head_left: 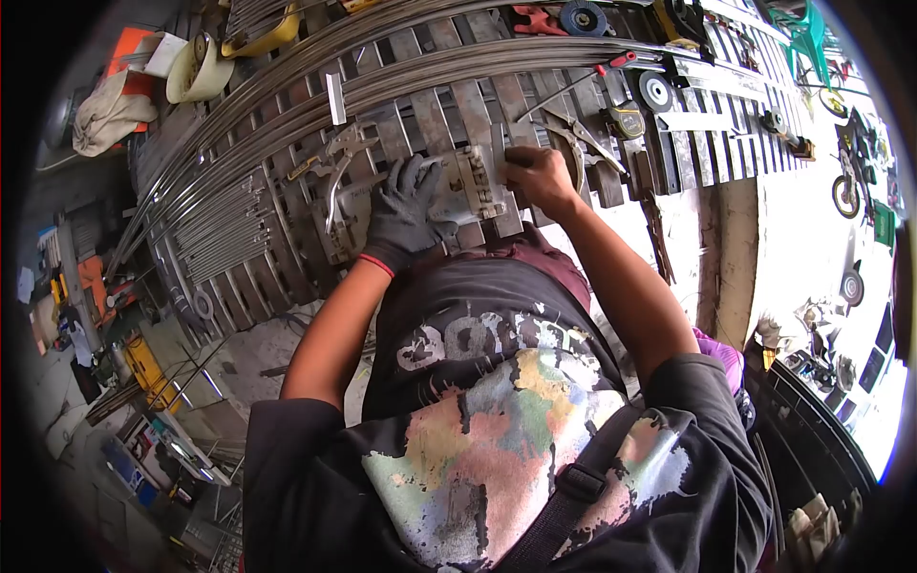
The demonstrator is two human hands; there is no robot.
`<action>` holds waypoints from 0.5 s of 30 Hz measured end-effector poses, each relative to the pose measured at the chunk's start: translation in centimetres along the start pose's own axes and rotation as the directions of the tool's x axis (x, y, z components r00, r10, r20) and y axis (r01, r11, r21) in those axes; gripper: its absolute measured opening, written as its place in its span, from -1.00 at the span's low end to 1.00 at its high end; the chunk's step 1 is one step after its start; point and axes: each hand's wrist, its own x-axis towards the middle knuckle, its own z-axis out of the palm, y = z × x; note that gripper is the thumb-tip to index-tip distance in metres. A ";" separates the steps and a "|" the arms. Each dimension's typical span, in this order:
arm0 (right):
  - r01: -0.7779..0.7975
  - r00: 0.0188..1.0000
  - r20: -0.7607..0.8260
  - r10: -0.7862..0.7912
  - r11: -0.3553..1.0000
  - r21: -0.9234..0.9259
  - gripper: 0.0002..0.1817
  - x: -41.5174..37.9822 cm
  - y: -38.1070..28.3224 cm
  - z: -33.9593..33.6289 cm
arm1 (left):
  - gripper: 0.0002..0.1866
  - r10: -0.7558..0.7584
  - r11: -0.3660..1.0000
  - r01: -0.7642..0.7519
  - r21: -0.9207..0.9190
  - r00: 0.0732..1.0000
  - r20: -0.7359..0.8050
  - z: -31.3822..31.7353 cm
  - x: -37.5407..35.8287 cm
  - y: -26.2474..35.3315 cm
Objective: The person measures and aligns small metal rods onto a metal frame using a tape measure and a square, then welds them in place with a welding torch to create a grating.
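My left hand [406, 210] wears a dark grey glove with a red cuff. It lies with its fingers apart on a flat metal jig [457, 191], which has small blocks along its right end. My right hand [543, 181] is bare and pinched closed beside that end, close to an upright metal strip [498, 148]. Whatever its fingertips hold is hidden. Left of the glove is a locking clamp [342, 158]. A large pair of locking pliers [585, 141] rests just beyond my right hand.
The slatted metal bench [468, 110] carries long thin rods [382, 81] and a bundle of short rods [224, 229]. At the right are a tape measure [626, 121], a grinding disc [655, 91] and a red-handled tool [619, 60]. A cloth bag [107, 115] is at far left.
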 end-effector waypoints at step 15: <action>-0.256 0.867 0.471 -0.163 0.665 0.702 -0.81 -2.6 0.8 -2.9 | 0.29 0.004 0.999 -0.004 0.033 1.000 -0.018 0.4 -0.2 -0.1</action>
